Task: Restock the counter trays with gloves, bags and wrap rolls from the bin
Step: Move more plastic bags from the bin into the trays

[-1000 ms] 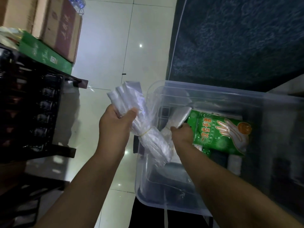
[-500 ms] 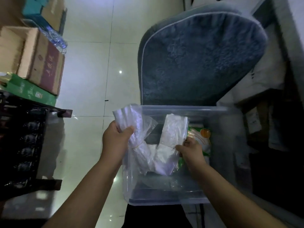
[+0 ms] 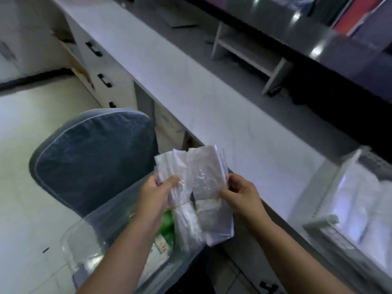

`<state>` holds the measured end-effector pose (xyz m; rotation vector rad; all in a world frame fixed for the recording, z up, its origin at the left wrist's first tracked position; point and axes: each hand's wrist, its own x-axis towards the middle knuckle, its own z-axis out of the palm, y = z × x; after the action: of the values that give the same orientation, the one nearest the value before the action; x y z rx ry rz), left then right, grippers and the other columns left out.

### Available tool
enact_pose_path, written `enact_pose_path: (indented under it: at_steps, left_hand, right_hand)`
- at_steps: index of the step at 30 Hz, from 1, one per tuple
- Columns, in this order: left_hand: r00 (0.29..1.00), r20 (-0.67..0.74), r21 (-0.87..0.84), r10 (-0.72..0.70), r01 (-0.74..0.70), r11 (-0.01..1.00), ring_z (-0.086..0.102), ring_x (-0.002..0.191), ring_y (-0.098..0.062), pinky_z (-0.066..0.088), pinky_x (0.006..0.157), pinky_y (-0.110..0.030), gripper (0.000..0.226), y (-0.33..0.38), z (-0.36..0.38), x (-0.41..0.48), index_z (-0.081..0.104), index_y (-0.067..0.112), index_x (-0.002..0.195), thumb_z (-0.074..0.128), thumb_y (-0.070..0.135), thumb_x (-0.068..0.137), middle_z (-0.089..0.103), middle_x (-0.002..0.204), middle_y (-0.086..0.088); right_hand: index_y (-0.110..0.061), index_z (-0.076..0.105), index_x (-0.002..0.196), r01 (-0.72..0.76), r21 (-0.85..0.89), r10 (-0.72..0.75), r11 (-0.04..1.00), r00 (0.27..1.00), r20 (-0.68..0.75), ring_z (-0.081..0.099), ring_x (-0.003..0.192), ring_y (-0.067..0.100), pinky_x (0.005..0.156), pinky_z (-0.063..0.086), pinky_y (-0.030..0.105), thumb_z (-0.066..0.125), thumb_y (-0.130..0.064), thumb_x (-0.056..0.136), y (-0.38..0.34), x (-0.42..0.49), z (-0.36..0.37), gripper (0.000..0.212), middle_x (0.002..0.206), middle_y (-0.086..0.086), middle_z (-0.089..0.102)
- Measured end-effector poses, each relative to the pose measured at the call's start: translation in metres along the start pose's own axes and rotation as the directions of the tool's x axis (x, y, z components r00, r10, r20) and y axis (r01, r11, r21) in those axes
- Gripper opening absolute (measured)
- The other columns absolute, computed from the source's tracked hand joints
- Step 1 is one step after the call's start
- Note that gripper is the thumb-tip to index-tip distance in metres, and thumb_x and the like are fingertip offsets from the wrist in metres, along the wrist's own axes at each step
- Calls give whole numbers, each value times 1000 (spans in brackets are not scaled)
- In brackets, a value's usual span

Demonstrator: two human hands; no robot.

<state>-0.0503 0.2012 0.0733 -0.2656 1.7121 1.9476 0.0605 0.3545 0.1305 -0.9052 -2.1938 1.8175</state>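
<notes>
My left hand (image 3: 158, 190) grips a tied bundle of clear plastic bags (image 3: 177, 172) that hangs down past my wrist. My right hand (image 3: 241, 195) holds a flat folded pack of white plastic bags (image 3: 206, 175) by its right edge. Both bundles are side by side, raised above the clear plastic bin (image 3: 101, 234), just at the edge of the white counter (image 3: 191, 85). Inside the bin a green glove packet (image 3: 164, 234) shows under my left forearm. A white counter tray (image 3: 331, 228) holding white plastic packs stands at the right.
A blue-grey padded chair (image 3: 93, 158) stands behind the bin. White drawers with black handles (image 3: 105, 80) sit under the counter at the left. A low white shelf stand (image 3: 250, 54) is on the grey upper counter. Pale tiled floor lies to the left.
Both hands lifted their bag bundles up out of the bin, and my view swung from the bin and floor up to the counter and tray.
</notes>
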Motion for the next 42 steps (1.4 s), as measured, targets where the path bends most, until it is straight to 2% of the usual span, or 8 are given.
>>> enact_pose_path:
  at_steps: [4, 6, 10, 14, 18, 29, 37, 42]
  left_hand:
    - [983, 186, -70, -11, 25, 997, 67, 61, -10, 54, 54, -27, 11, 5, 78, -25, 55, 16, 81, 65, 13, 85, 67, 70, -2]
    - [957, 289, -82, -28, 54, 995, 69, 78, -22, 58, 69, -38, 11, 7, 118, -45, 57, 10, 95, 63, 11, 86, 69, 87, -10]
    - [894, 448, -67, -20, 55, 996, 72, 76, -25, 57, 57, -32, 20, 2, 191, -87, 57, 3, 109, 57, 7, 89, 71, 94, -17]
    - [842, 539, 25, -28, 17, 1000, 70, 88, -34, 57, 76, -51, 23, -15, 257, -131, 57, 8, 110, 60, 14, 88, 69, 103, -20]
    - [801, 599, 79, -12, -44, 996, 70, 83, -35, 56, 74, -58, 17, -42, 324, -184, 59, 13, 100, 64, 17, 84, 70, 97, -17]
    - [723, 691, 66, -26, -28, 997, 72, 74, -27, 56, 58, -36, 12, -100, 474, -296, 63, 11, 96, 63, 16, 86, 73, 89, -14]
    - [672, 738, 26, -61, 62, 998, 70, 75, -30, 58, 61, -44, 8, -126, 528, -344, 54, 11, 98, 56, 10, 90, 67, 99, -21]
    - [653, 752, 84, -90, 41, 996, 71, 79, -28, 57, 59, -39, 16, -139, 547, -351, 48, 24, 105, 52, 17, 92, 64, 101, -14]
  right_hand:
    - [-10, 66, 73, 10, 125, 16, 992, 978, -208, 57, 51, 3, 46, 43, 13, 53, 14, 74, -7, -28, -61, 27, 56, -8, 64]
    - [-6, 66, 78, 16, 153, 30, 988, 955, -295, 59, 59, 9, 53, 46, 18, 53, 14, 73, -6, -43, -91, 24, 64, -1, 66]
    - [-9, 67, 85, 30, 235, 71, 971, 911, -407, 65, 71, 21, 63, 52, 31, 56, 8, 76, 2, -78, -156, 22, 82, 11, 70]
    - [-23, 64, 90, 69, 248, 57, 966, 881, -469, 69, 81, 27, 72, 57, 42, 64, -4, 77, 15, -114, -218, 24, 89, 6, 72]
    - [-30, 60, 93, 114, 260, 45, 959, 844, -534, 69, 75, 9, 57, 55, 19, 66, -5, 77, 33, -153, -284, 30, 86, -9, 71]
    - [-35, 59, 93, 90, 211, 88, 973, 705, -704, 66, 80, 10, 59, 51, 23, 69, -12, 78, 85, -243, -463, 29, 89, -8, 68]
    - [-30, 63, 94, 135, 233, 64, 963, 724, -687, 70, 79, 14, 69, 59, 35, 63, -12, 85, 98, -250, -488, 20, 87, -4, 73]
    - [-36, 58, 99, 140, 241, 50, 960, 763, -645, 69, 81, 1, 58, 54, 15, 76, -25, 74, 101, -255, -497, 33, 91, -18, 71]
